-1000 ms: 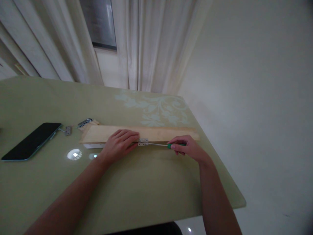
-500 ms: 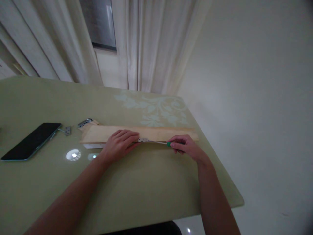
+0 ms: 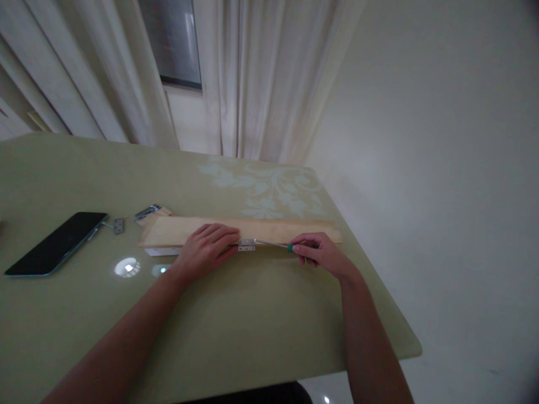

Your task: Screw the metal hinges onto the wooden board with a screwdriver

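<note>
A long pale wooden board point(image 3: 278, 227) lies across the table, its left end raised on something white point(image 3: 162, 252). At its near edge sits a small metal hinge point(image 3: 246, 245), both leaves showing. My left hand point(image 3: 210, 244) grips the board just left of the hinge, fingers on top and thumb at the near edge. The fingertips reach the hinge's left side. My right hand point(image 3: 315, 249) is closed round the green handle of a screwdriver point(image 3: 272, 243). The shaft points left, nearly flat, and its tip meets the upper leaf of the hinge.
A dark tablet or phone point(image 3: 56, 244) lies at the left, with another hinge point(image 3: 118, 225) beside it. Metal pieces point(image 3: 147, 211) rest on small wood bits behind the board's left end. The glass-topped table point(image 3: 236, 320) ends at a wall on the right; curtains point(image 3: 269, 73) hang behind.
The hinge's lower leaf has swung into sight below the board's near edge. The screwdriver's tip has shifted slightly up on the hinge. Both hands stay almost where they were.
</note>
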`<state>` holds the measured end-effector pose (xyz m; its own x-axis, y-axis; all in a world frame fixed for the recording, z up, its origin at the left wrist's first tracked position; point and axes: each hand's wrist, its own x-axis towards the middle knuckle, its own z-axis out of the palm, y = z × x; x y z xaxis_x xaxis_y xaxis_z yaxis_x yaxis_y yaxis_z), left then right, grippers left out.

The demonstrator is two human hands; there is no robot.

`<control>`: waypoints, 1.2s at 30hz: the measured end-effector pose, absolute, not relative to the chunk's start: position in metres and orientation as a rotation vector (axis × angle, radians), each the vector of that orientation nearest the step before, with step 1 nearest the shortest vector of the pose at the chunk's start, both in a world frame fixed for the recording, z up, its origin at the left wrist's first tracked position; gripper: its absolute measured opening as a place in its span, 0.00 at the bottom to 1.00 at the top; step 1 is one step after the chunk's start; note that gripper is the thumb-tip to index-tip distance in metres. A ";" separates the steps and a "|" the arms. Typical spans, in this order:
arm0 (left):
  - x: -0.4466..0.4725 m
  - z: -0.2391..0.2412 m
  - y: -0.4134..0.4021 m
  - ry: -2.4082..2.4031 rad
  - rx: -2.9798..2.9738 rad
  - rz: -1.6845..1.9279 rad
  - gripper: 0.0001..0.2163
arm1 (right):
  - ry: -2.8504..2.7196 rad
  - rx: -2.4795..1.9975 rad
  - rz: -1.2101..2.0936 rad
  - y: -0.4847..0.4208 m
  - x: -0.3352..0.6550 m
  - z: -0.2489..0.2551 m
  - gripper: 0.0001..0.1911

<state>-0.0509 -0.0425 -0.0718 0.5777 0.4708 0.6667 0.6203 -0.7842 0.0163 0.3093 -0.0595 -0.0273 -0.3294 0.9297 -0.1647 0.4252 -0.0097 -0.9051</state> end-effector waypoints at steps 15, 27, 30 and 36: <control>-0.050 -0.073 -0.042 -0.908 -2.590 -0.999 0.07 | -1.735 -1.367 1.315 -0.061 0.311 -0.024 0.25; -0.051 -0.073 -0.042 -0.936 -2.593 -0.980 0.08 | -1.827 -1.348 1.416 -0.062 0.311 -0.023 0.25; -0.051 -0.074 -0.042 -0.950 -2.604 -0.984 0.08 | -1.862 -1.364 1.439 -0.063 0.313 -0.023 0.22; -0.051 -0.072 -0.042 -0.916 -2.579 -0.984 0.08 | -1.813 -1.390 1.331 -0.059 0.310 -0.028 0.21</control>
<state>-0.0507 -0.0424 -0.0725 0.5785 0.4726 0.6648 0.6289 -0.7774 0.0054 0.3096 -0.0594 -0.0285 -0.3594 0.9175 -0.1704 0.4372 0.0043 -0.8994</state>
